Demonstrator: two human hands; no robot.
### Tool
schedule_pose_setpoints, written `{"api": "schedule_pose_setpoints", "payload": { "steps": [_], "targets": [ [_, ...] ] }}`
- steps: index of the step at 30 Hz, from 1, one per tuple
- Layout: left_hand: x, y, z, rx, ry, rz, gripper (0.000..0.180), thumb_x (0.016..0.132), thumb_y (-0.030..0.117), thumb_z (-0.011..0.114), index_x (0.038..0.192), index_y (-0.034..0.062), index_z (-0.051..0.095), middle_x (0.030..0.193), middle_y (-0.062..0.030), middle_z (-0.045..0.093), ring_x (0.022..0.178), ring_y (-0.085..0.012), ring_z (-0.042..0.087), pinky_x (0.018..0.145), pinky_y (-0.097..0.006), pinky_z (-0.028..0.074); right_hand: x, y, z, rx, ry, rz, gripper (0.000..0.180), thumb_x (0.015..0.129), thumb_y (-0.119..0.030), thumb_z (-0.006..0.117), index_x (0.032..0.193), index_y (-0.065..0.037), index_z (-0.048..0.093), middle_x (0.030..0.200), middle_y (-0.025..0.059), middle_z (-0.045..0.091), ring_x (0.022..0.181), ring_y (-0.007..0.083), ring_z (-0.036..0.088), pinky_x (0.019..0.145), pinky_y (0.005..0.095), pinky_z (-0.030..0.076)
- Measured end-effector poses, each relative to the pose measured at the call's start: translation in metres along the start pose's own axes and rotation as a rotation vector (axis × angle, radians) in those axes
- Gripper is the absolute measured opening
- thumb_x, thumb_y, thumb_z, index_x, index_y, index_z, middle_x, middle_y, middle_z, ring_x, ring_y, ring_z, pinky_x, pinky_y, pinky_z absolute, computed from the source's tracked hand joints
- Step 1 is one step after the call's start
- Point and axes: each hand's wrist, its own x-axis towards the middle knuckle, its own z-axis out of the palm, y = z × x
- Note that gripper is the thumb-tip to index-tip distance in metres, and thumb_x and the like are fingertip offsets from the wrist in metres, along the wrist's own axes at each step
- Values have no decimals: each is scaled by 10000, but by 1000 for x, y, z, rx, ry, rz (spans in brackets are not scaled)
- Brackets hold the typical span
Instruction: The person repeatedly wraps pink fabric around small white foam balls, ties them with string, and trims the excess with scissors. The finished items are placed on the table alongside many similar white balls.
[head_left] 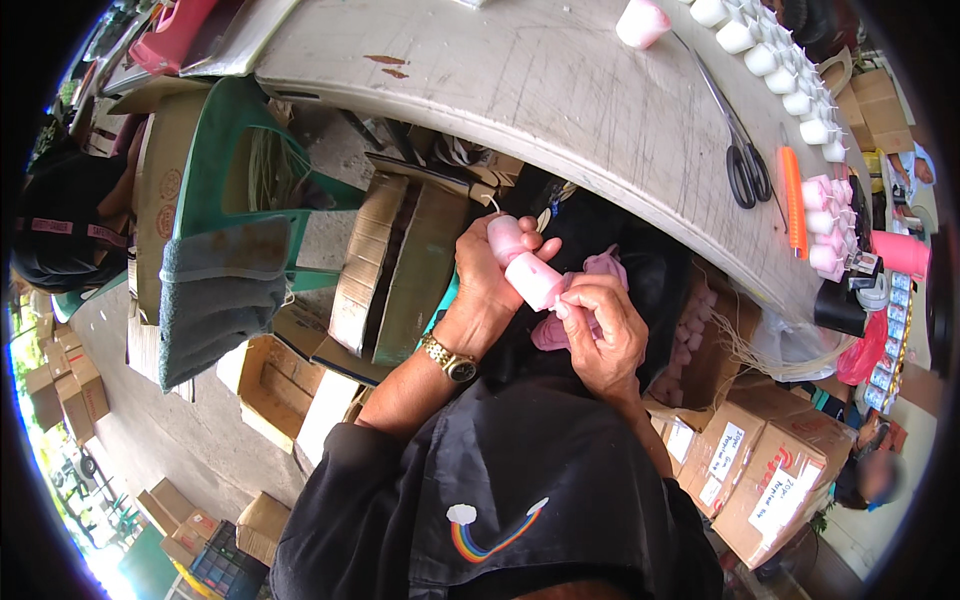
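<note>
My left hand (484, 277) is closed around two short pink candles above my lap. The upper pink candle (506, 238) has a pale wick sticking out at its far end. Below it, the lower pink candle (535, 281) tilts toward my right hand (607, 330). The right thumb and fingertips are pinched together at that candle's near end; a small pale bit shows there, and I cannot make out what it is. A pink cloth (605, 264) lies on my lap, partly behind the right hand.
On the worn grey table (480, 75) are black-handled scissors (745, 170), an orange cutter (793, 205), a pink-and-white candle (642, 23) and rows of white candles (762, 60). A green chair (215, 150) stands left. Cardboard boxes (745, 470) stack at right; an open carton (725, 345) holds pink candles.
</note>
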Motion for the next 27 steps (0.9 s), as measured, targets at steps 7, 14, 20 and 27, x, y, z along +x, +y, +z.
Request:
{"api": "schedule_pose_setpoints", "payload": {
  "steps": [7,14,20,27],
  "targets": [
    [-7,1,11,39,16,65,177,946,238,407,883,82,463,755,-78,558,567,-193,536,722,-464,578,2,0,4,109,-30,109,174,821,46,675,942,-4,561,854,112,600,706,207,632,617,288,519],
    [-11,7,6,-25,-108,-5,162,935,247,439,918,89,473,737,-86,550,540,-204,532,663,-474,585,-1,4,4,408,14,176,38,949,-20,564,952,10,541,884,99,598,677,130,619,621,261,525],
    [-21,8,5,-216,-467,-150,156,947,184,471,910,37,502,743,-88,516,528,-221,492,828,-471,533,1,2,2,830,189,411,152,1019,-100,483,907,0,511,918,88,571,656,99,560,619,225,500],
    [-48,-4,-4,468,-494,120,155,972,227,554,967,78,512,864,-119,601,791,-255,622,1024,-437,403,-7,40,4,644,276,537,164,1011,-88,495,857,-44,530,799,16,586,613,18,420,537,184,355]
  ]
}}
